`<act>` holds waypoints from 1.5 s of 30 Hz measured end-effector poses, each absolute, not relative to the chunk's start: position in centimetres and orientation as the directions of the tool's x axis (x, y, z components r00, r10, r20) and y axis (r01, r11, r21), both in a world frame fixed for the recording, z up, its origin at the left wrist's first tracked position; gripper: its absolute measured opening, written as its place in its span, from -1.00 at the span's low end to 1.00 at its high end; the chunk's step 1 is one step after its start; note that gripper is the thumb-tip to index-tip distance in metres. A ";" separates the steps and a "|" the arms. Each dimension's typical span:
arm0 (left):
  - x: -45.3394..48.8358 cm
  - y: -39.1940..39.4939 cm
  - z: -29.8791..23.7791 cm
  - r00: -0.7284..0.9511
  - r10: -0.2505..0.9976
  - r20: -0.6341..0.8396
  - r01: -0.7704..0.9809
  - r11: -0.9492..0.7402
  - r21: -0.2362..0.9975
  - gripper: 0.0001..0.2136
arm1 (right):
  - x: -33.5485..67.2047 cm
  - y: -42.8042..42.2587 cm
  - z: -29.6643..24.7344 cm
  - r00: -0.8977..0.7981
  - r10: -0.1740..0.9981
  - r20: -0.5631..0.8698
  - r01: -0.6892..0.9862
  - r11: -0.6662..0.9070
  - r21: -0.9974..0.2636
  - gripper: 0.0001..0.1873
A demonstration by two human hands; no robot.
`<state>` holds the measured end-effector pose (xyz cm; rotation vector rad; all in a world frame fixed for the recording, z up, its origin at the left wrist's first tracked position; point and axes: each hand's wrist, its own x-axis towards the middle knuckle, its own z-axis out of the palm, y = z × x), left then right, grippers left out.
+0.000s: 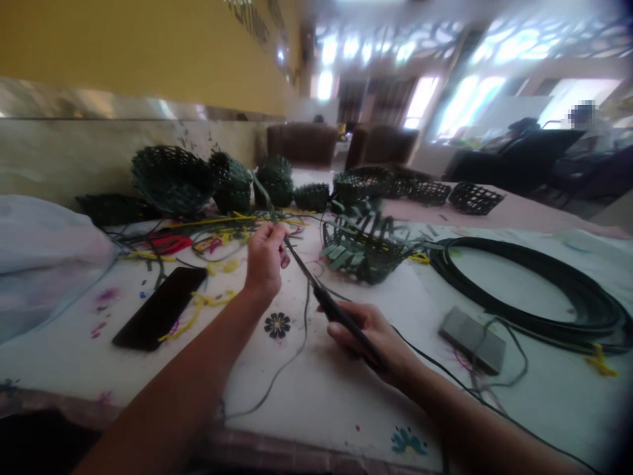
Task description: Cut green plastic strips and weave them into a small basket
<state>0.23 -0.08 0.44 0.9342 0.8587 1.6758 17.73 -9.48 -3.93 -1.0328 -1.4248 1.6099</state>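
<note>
My left hand [267, 257] is closed, pinching a dark green flat strip [264, 193] that sticks up above the fingers. In my right hand [368, 336] is a slim tool [341, 315] with a black handle and a thin metal shaft; its exact kind is unclear. The tip of the shaft reaches up to the left fingers, where contact is hard to make out. Just beyond my hands sits a partly woven dark green basket [368, 251], with loose strip ends standing up and folded around its rim.
Several woven dark green baskets [173, 181] line the back of the table. To the right lie a coil of dark strip [524, 257] and a grey block [472, 340]. A black phone [161, 309], red-handled item [171, 243], yellow scraps [200, 303] and a plastic bag [49, 257] lie left.
</note>
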 end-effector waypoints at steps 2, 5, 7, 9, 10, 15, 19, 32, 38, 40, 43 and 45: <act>0.3 -0.1 0.3 -0.194 0.969 0.156 -0.401 -0.223 0.888 -0.79 | 17.7 -9.4 -4.0 -0.411 0.907 -0.092 -0.023 -0.111 -0.994 -0.33; 0.5 -0.1 0.2 -0.167 0.976 0.137 -0.394 -0.193 0.898 -0.79 | 17.7 -9.3 -4.0 -0.403 0.910 -0.092 -0.032 -0.114 -0.993 -0.32; 0.6 -0.1 0.1 -0.167 0.975 0.143 -0.405 -0.200 0.892 -0.80 | 17.6 -9.4 -3.8 -0.394 0.915 -0.090 -0.036 -0.114 -0.993 -0.33; 0.6 -0.2 0.0 -0.167 0.975 0.145 -0.420 -0.204 0.884 -0.80 | 17.5 -9.4 -3.7 -0.386 0.918 -0.089 -0.039 -0.113 -0.993 -0.36; 0.6 -0.2 0.0 -0.164 0.976 0.145 -0.425 -0.202 0.882 -0.79 | 17.5 -9.5 -3.6 -0.382 0.920 -0.089 -0.037 -0.111 -0.993 -0.38; 0.4 -0.1 0.0 -0.140 0.981 0.133 -0.442 -0.182 0.878 -0.79 | 17.5 -9.8 -3.5 -0.369 0.925 -0.087 -0.002 -0.094 -0.996 -0.44; 0.4 0.0 0.0 -0.148 0.978 0.145 -0.433 -0.196 0.880 -0.79 | 17.5 -9.7 -3.5 -0.379 0.920 -0.095 0.002 -0.102 -0.995 -0.42; 1.3 -0.9 0.1 -0.218 0.972 0.090 -0.352 -0.165 0.921 -0.77 | 17.6 -9.3 -3.3 -0.378 0.923 -0.072 0.020 -0.070 -0.997 -0.53; 1.4 -0.8 -0.2 -0.203 0.977 0.071 -0.367 -0.143 0.919 -0.79 | 17.7 -9.5 -3.4 -0.348 0.937 -0.032 0.112 0.008 -0.994 -0.54; 1.1 -0.5 -0.3 -0.181 0.981 0.064 -0.365 -0.127 0.922 -0.81 | 17.8 -9.5 -3.6 -0.337 0.941 -0.003 0.163 0.055 -0.985 -0.54; 0.4 0.1 -0.3 -0.183 0.980 0.076 -0.343 -0.136 0.929 -0.84 | 17.9 -9.3 -3.8 -0.347 0.938 -0.002 0.217 0.078 -0.973 -0.54; -0.1 0.5 -0.2 -0.227 0.969 0.100 -0.305 -0.169 0.937 -0.84 | 17.9 -9.3 -3.9 -0.358 0.934 -0.006 0.224 0.080 -0.971 -0.54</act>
